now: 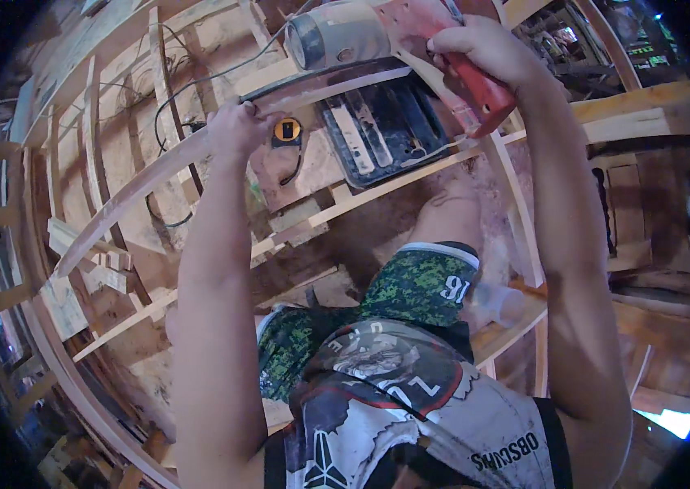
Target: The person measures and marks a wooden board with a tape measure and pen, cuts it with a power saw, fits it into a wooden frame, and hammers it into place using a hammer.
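Note:
My left hand is closed round a long thin wooden strip, which runs down to the left. At the upper right my right hand grips the red handle of a power saw. A pale cylindrical motor housing lies to the left of that handle. The saw's blade cannot be made out. Just right of my left hand sits a yellow and black tape measure. Between my hands is a black slotted plate, dusty, with pale strips along it.
A slatted wooden frame spreads across the left, with a dark cable looping over it. Short wood pieces lie under the strip's lower end. A wooden rail crosses in front of my legs. More timber framing stands at the right.

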Demonstrator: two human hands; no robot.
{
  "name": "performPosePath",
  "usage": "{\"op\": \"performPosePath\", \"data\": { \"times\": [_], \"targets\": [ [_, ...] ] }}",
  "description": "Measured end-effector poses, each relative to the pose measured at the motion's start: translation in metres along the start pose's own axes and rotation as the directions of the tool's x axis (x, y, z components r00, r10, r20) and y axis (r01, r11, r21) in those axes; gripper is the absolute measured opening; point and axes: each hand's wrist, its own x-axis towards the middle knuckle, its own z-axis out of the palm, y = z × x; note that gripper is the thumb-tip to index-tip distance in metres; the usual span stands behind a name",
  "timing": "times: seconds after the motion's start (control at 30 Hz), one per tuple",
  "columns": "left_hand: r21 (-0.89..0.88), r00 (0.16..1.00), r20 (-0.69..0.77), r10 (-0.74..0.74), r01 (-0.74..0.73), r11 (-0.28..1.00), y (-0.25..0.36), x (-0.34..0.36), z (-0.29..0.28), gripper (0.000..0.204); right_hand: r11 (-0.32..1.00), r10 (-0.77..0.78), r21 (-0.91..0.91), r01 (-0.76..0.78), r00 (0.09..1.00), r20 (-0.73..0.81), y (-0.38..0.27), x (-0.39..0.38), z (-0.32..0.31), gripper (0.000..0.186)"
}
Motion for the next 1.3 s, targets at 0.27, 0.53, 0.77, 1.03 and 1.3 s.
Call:
{"op": "performPosePath", "data": {
  "times": [0.27,0.53,0.77,1.03,1.3],
  "targets": [
    [-0.427,0.87,-0.444,-0.214,0.004,0.904,-0.036,-0.009,-0.004,0.058,0.962,-0.212,-0.265,0.064,0.785,-0.582,0.01,-0.072,0.036,0.05],
    [-0.753,0.179,0.658,-0.732,0.115,-0.648,-0.121,-0.06,-0.003,0.052,0.839,-0.505,-0.528,0.133,0.554,-0.662,-0.052,-0.012,-0.016,0.045],
    [-0.763,0.419,0.52,-0.744,-0.164,-0.626,-0.175,-0.051,0.012,0.073,0.479,-0.663,-0.875,-0.067,0.625,-0.411,-0.101,0.042,-0.035,0.025],
    [-0.818,0.367,-0.07,-0.928,-0.553,-0.157,-0.152,-0.155,-0.198,0.082,0.724,-0.614,-0.677,0.13,0.569,-0.547,-0.102,0.068,-0.076,0.035],
    [-0.976,0.354,-0.192,-0.916,0.032,0.217,-0.332,-0.295,-0.411,0.071,0.742,-0.655,-0.594,0.31,0.522,-0.546,-0.129,0.076,-0.034,0.041]
  ]
}}
